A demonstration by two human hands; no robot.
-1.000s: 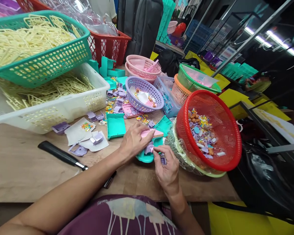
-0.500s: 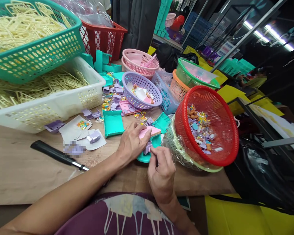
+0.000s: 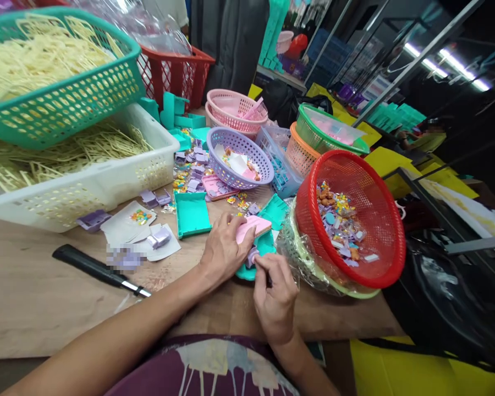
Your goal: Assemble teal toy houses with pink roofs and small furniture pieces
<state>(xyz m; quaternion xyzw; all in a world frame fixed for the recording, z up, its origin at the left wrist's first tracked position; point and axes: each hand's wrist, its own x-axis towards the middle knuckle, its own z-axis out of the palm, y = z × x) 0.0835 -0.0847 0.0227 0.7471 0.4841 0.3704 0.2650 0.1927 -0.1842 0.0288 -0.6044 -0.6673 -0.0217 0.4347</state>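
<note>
In the middle of the table my left hand (image 3: 223, 247) is closed on a pink rectangular plastic piece (image 3: 252, 228), its thumb bent toward me. Under that piece lies a turquoise plastic tray (image 3: 267, 243), partly covered by my fingers. A small purple plastic part (image 3: 252, 256) sits over the tray between my two hands. My right hand (image 3: 276, 294) pinches the near edge of this purple part with thumb and forefinger; the exact grip is partly hidden. An upright turquoise tray (image 3: 192, 213) stands left of my left hand.
A red basket (image 3: 390, 220) of small parts leans close on the right, over plastic wrap. A black-handled tool (image 3: 88, 265) lies left, near paper sheets (image 3: 124, 230). Beyond are a purple basket (image 3: 231, 137) and a white crate (image 3: 119, 170) beneath a green basket (image 3: 66, 104).
The view has shifted slightly, so the table sits a little lower in the picture. Both hands keep nearly the same hold, with the purple part still between them.
</note>
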